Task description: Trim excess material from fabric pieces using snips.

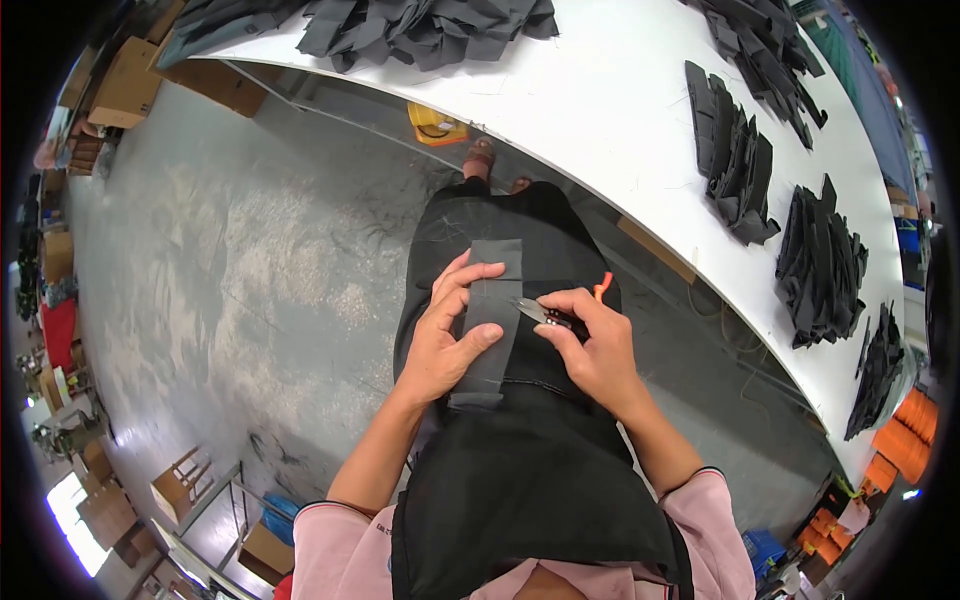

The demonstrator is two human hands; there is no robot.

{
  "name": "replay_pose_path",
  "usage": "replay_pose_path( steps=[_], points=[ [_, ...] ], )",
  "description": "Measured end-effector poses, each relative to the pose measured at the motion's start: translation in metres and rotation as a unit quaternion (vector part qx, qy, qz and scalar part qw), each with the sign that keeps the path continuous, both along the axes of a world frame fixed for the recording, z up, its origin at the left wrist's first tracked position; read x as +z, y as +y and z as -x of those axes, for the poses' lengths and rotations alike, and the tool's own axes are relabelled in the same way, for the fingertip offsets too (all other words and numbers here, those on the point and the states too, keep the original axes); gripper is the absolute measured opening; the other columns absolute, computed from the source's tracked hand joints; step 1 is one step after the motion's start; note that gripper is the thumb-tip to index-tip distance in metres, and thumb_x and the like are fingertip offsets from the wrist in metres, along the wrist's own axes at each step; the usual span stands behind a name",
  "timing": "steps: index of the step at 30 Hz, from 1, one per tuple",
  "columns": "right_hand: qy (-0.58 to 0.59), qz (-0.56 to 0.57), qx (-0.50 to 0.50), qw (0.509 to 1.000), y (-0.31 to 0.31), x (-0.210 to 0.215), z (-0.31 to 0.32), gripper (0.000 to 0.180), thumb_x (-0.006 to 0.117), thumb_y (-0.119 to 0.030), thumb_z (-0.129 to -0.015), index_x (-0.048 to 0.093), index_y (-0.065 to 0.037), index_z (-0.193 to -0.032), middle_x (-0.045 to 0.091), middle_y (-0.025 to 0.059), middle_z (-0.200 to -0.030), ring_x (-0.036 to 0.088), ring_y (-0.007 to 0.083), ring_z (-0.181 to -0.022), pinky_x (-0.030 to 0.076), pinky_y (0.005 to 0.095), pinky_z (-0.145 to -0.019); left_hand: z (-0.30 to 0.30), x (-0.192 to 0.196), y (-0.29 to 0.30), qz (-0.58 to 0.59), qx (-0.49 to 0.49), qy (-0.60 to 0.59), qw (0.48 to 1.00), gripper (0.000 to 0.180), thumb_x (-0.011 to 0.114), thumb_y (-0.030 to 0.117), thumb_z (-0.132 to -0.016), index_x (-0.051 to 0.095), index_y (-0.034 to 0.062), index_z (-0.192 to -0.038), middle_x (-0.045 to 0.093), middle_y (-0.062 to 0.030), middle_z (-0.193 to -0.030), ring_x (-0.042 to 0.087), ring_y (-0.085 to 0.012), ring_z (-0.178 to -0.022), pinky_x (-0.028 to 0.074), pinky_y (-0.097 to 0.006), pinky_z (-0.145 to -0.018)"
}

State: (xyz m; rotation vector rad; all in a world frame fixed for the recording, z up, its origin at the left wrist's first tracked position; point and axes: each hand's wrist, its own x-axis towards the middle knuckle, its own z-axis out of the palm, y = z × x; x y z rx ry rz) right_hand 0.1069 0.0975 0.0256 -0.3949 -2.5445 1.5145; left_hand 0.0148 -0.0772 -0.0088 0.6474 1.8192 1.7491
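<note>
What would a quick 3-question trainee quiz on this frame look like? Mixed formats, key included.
1. True or false: the left hand rests on the dark fabric strip lying along the person's lap.
2. What does the right hand hold? A) a tape measure B) small thread snips with an orange handle C) a marker
3. Fill in: the stacks of dark fabric pieces lie on the white ____.

Key:
1. True; thumb and fingers are spread over the strip.
2. B; the metal tip points at the strip's right edge.
3. table.
</note>
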Motion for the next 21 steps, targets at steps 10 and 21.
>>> replay_pose_path(
  steps=[10,21],
  points=[
    [-0.042,-0.002,0.050,0.998,0.000,0.007,0.010,0.020,0.067,-0.010,-0.079,0.059,-0.006,-0.097,0.065,0.0082,-0.082,0.063,0.0239,-0.066,0.048,0.0306,-0.060,-0.002,0.000,-0.003,0.013,-0.019,-0.015,1.000,0.032,0.066,0.028,-0.082,0.061,0.0032,-0.102,0.050,-0.0067,-0.131,0.037,-0.0282,-0.129,0.025,-0.040,-0.108],
    [-0.022,-0.021,0.098,0.995,0.002,-0.002,0.017,0.018,0.066,-0.011,-0.080,0.056,-0.004,-0.094,0.066,0.0103,-0.082,0.066,0.0268,-0.072,0.050,0.0317,-0.063,0.001,0.005,-0.004,0.000,-0.035,-0.018,0.999,0.032,0.067,0.023,-0.080,0.061,0.0016,-0.103,0.049,-0.0093,-0.131,0.045,-0.0240,-0.121,0.034,-0.035,-0.101]
  ],
)
